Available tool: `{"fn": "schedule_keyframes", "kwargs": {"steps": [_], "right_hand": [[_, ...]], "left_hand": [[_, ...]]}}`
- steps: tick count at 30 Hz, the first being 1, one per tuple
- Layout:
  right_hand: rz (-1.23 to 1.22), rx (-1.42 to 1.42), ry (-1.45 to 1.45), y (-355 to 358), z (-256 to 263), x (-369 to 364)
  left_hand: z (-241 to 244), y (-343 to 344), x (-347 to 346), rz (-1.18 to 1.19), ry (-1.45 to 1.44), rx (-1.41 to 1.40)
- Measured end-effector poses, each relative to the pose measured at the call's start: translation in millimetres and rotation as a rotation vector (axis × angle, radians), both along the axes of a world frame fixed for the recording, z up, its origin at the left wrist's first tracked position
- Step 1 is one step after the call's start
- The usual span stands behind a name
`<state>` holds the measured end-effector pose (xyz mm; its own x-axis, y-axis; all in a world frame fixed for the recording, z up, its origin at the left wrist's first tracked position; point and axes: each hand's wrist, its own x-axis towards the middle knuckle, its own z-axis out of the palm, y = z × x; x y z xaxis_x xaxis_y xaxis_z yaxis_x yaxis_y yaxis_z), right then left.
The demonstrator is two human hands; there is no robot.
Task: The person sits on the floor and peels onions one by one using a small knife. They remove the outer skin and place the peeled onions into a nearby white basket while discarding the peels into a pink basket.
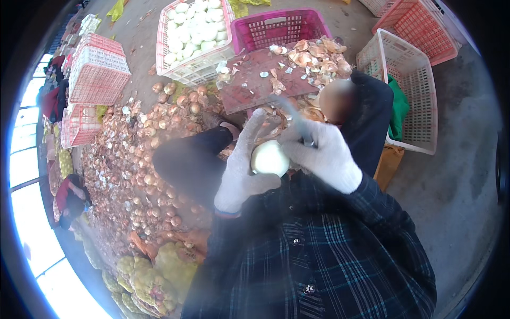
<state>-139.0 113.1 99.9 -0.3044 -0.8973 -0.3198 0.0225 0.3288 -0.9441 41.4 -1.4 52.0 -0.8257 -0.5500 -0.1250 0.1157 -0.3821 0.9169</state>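
A peeled white onion [270, 159] sits in my left hand [244, 167], which wears a pale knit glove, its thumb and fingers around the onion's left and lower sides. My right hand [324, 153], gloved too, holds a knife [292, 111] whose blurred blade points up and to the left; its fingers are beside the onion's right side. Beyond the hands lies a reddish board [263, 81] with onion skins [314, 56] heaped on its right part. A peach-coloured round thing [338, 99], blurred, is near my right knee.
A crate of peeled onions [195, 71] and a magenta crate [279, 16] stand ahead. Unpeeled onions [149, 179] and skins cover the floor at left, with net sacks [147, 279] below. A white crate [428, 103] holding green cloth stands right. Another person [71, 199] is far left.
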Motion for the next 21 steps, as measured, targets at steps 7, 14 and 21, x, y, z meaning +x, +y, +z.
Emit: {"fn": "schedule_keyframes", "kwargs": {"steps": [7,14,21], "right_hand": [[-0.397,-0.076,-0.732,4.1,-31.7,2.5],[-0.088,0.128,-0.300,-3.5,-5.8,-4.4],[0.029,-0.041,0.142,-8.0,-7.6,3.6]], "left_hand": [[-36.9,-1.4,3.8,0.151,0.538,0.684],[-39.8,-12.1,16.3,0.036,0.112,0.140],[11.2,-17.2,5.4,-0.086,-0.267,-0.359]]}}
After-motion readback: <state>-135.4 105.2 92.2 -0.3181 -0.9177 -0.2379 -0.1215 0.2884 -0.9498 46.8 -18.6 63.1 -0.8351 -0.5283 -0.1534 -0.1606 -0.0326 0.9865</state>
